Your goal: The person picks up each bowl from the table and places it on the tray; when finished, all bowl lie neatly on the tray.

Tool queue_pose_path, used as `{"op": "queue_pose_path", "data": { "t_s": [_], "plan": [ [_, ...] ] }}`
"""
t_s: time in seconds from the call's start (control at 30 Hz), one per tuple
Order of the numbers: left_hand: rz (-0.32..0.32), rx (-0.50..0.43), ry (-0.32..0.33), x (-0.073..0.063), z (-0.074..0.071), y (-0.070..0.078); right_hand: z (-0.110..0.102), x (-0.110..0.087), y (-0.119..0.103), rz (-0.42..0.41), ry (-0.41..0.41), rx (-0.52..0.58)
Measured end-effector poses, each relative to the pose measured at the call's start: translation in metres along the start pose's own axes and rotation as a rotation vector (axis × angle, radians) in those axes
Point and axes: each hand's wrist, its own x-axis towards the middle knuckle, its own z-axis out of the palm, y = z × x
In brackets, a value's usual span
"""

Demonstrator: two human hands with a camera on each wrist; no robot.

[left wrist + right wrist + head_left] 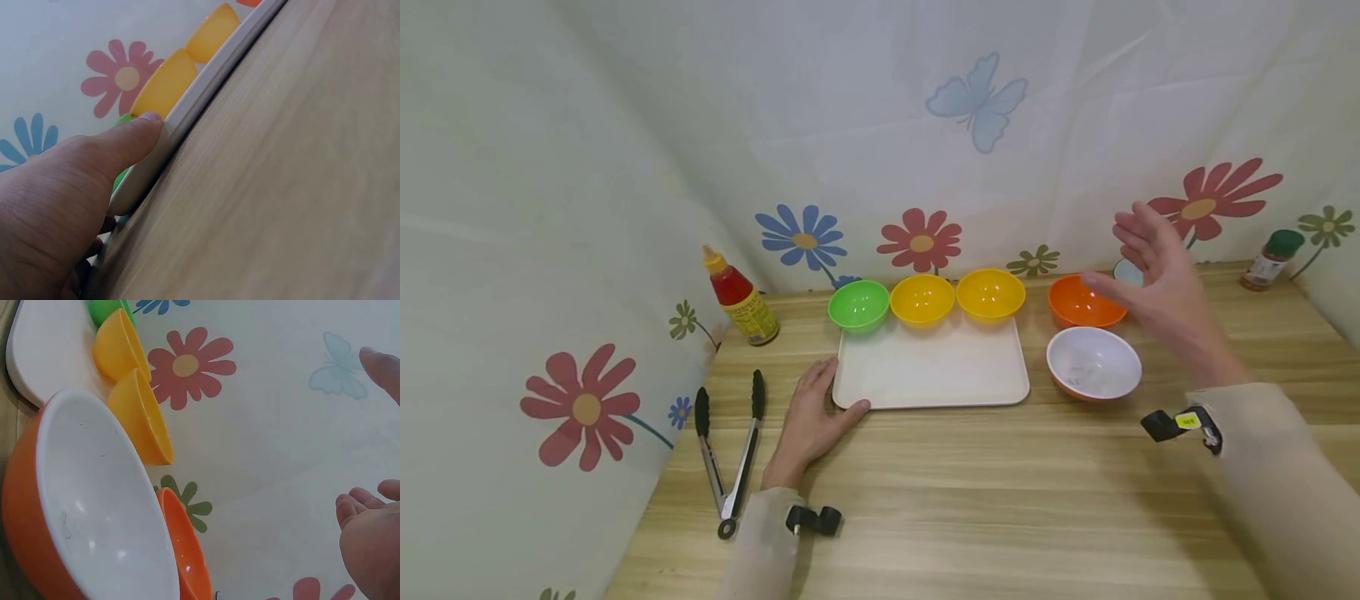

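A white rectangular tray lies on the wooden table. My left hand holds its near left corner, thumb on the front rim and fingers along the left side; the left wrist view shows the thumb on the rim, with the other fingers partly hidden. Along the tray's back edge sit a green bowl and two yellow bowls. My right hand is raised with nothing in it, fingers apart, near an orange bowl and a larger bowl, white inside and orange outside.
Metal tongs with black tips lie spread at the left. Behind them stands a red sauce bottle with a yellow cap. A green-capped jar is at the far right. A pale round item is partly hidden behind the right hand. Flowered cloth hangs behind.
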Motion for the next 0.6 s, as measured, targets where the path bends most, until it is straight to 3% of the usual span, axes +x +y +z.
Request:
{"op": "queue_pose_path", "data": {
  "t_s": [0.33, 0.6],
  "plan": [
    [0.012, -0.002, 0.0, 0.0, 0.0, 0.001, -0.02, -0.027, 0.012, -0.002, 0.051, -0.006],
    [0.006, -0.007, -0.005, -0.001, 0.0, 0.001, -0.026, -0.047, 0.03, 0.037, 0.028, -0.011]
  ]
}}
